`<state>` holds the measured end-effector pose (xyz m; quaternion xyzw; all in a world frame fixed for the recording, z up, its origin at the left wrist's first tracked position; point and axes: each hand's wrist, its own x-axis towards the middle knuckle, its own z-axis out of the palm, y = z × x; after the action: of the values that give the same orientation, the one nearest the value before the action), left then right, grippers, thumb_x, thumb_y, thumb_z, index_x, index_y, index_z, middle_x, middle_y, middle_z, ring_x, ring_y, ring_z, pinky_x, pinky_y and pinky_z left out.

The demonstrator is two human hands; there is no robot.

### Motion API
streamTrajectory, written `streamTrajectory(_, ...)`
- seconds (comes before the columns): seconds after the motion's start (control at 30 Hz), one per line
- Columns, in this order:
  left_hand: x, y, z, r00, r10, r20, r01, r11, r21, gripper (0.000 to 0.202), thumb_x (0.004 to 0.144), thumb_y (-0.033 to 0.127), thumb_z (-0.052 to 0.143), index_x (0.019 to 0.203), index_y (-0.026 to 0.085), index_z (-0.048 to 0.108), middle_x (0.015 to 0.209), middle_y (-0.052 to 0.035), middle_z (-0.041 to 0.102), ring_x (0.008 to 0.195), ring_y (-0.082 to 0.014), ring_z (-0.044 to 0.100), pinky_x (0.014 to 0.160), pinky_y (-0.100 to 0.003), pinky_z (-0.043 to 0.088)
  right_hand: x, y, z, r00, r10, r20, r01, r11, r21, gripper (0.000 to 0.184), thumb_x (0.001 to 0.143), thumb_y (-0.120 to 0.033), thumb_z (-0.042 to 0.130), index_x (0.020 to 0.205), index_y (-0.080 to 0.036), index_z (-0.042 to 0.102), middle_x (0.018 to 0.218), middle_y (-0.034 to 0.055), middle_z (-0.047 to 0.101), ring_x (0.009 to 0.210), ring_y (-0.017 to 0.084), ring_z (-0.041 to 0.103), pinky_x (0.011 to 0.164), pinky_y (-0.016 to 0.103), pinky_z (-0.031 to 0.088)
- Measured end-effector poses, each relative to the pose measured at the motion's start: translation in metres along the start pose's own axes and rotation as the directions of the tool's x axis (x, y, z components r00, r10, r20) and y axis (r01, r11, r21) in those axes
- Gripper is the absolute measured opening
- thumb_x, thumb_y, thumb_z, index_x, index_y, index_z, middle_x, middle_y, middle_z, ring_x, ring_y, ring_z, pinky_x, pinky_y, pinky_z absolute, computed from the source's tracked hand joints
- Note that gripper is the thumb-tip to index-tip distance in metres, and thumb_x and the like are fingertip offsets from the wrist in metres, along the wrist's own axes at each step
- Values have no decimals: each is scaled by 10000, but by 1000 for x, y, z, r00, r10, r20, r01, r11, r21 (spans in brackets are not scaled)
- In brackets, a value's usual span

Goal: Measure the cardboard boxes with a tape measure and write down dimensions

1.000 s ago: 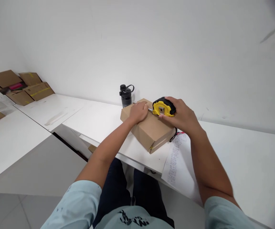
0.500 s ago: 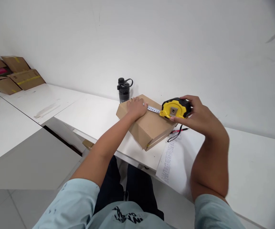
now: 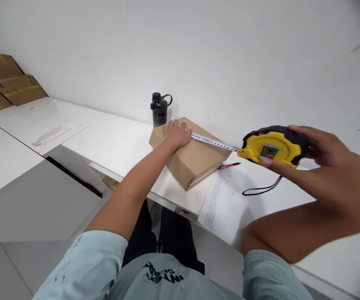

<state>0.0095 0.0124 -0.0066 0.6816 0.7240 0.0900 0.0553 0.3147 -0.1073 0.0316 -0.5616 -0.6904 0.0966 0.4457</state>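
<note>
A closed brown cardboard box [image 3: 195, 160] sits at an angle on the white table. My left hand [image 3: 177, 134] lies on its top near the left edge, fingers bent over the end of a white tape blade [image 3: 214, 143], which they hide. The blade stretches across the box top, its numbers facing up, to a yellow and black tape measure [image 3: 270, 148]. My right hand [image 3: 326, 166] grips that case from the right, thumb in front, above the table beyond the box's right side. A black wrist strap hangs under the case.
Behind the box, a dark bottle [image 3: 160, 110] with a loop lid stands near the wall. A red and black pen [image 3: 230, 165] and a sheet of written paper [image 3: 220, 204] lie right of the box. Several cardboard boxes [image 3: 20, 89] are at the far left.
My right hand has drawn the tape measure to the right, so more blade shows across the box. My left hand stays at the box's left edge. The view has shifted slightly.
</note>
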Motion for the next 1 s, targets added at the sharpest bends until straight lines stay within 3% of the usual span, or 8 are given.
streamTrajectory(0.2,6,1,0,1000,0,20,-1,1000,27,696,1088,482,186,1690,188,371,1807,-147,244,1680,-361,179,1327,-614,170,-8,11,-24,978,207,-22,-208,977,-43,960,494,-708,908,1374,-393,689,1426,29,705,1080,343,744,1006,572,623)
streamTrajectory(0.5,12,-4,-1,1000,3,15,-4,999,44,709,1071,503,165,1688,228,381,1809,-123,252,1684,-357,178,1325,-617,181,5,12,-15,958,209,196,-185,974,-134,886,573,-713,816,1402,-429,685,1385,-3,727,1008,325,701,865,539,602)
streamTrajectory(0.8,11,-2,-3,1000,-10,1,10,999,49,713,1066,502,156,1689,238,381,1814,-110,240,1683,-349,184,1331,-612,176,0,8,-12,977,26,212,-19,999,-39,701,762,-585,785,1421,-361,700,1342,29,745,1061,265,681,968,429,565)
streamTrajectory(1.0,10,3,-4,999,-33,-2,33,998,53,720,1070,490,164,1710,209,339,1821,-113,214,1686,-346,172,1339,-594,162,-4,3,-12,982,72,173,-55,993,-103,685,784,-536,774,1431,-354,646,1440,35,677,1100,268,672,939,428,561)
